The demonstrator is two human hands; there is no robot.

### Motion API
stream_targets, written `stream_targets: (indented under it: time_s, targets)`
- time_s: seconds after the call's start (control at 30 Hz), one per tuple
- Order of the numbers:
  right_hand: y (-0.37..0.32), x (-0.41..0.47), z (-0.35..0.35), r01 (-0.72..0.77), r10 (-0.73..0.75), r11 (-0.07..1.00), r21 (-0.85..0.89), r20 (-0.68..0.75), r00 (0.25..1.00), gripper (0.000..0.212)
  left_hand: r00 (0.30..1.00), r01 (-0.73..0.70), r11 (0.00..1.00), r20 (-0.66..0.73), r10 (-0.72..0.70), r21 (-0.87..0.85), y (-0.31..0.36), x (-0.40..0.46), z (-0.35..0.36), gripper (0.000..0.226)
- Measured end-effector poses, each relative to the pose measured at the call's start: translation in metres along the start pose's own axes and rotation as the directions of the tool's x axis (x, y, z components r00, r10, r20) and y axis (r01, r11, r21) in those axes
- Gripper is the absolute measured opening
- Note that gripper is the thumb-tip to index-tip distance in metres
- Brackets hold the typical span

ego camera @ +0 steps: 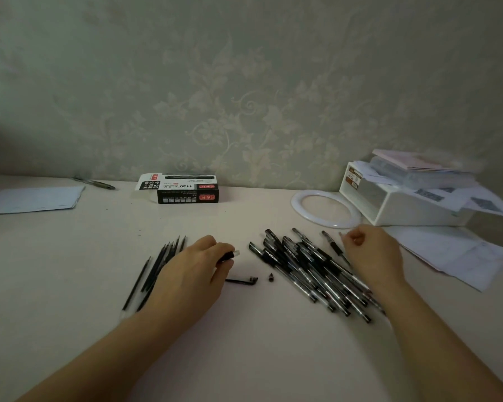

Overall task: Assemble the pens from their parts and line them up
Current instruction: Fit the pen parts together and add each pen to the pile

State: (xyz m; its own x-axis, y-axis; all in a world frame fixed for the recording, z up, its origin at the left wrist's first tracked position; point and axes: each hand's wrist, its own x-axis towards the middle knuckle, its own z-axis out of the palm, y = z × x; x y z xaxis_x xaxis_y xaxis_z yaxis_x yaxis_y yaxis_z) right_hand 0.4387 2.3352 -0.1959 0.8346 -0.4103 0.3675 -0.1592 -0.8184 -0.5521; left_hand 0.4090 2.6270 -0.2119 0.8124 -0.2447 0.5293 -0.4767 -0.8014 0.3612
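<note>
Both hands curled: left hand (195, 265) grips pen barrel (229, 255); right hand (372, 250) blurred.

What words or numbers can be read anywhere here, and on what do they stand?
"1120", upside down, on top of the pen box; "1120" again, sideways, on its open end flap.
Other print on the pen box: too small to read.
Label on the white storage box: blurred.
Print on the pile of pens: unreadable.

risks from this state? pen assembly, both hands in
1. The small tip lies loose beside the pen pile; a sweep of the right hand could knock it away.
2. The left hand and forearm cover part of the refills; shifting may roll them.
3. The pile is crossed, so pulling one pen may drag others.
</note>
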Motion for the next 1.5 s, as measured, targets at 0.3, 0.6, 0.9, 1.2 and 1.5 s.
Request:
stream_targets:
  time_s: [0.3, 0.6, 0.9, 1.2, 1.5]
  targets:
    - [-0.018, -0.015, 0.025, 0.002, -0.002, 1.000, 0.000, 0.054, 0.999, 0.017, 0.997, 0.073, 0.997, -0.025, -0.073, 0.033, -0.010, -0.001, -0.004, 0.022]
    - [-0.024, -0.015, 0.027, 0.054, -0.054, 0.998, 0.023, 0.039, 0.998, 0.018, 0.995, 0.095, 0.994, -0.001, -0.095, 0.051, -0.010, -0.001, -0.002, 0.018]
    - [-0.013, -0.010, 0.021, 0.045, -0.046, 0.999, 0.015, 0.111, 0.993, 0.016, 0.913, 0.406, 0.897, -0.044, -0.405, 0.171, -0.028, 0.001, -0.022, 0.026]
    - [-0.016, -0.012, 0.020, 0.059, -0.059, 0.998, 0.003, 0.117, 0.991, 0.024, 0.907, 0.378, 0.880, 0.077, -0.415, 0.289, -0.022, -0.001, -0.018, 0.032]
    - [-0.040, -0.028, 0.017, 0.248, -0.244, 0.967, 0.049, -0.075, 0.967, 0.016, 0.889, 0.369, 0.836, 0.109, -0.445, 0.407, -0.007, 0.003, -0.017, 0.023]
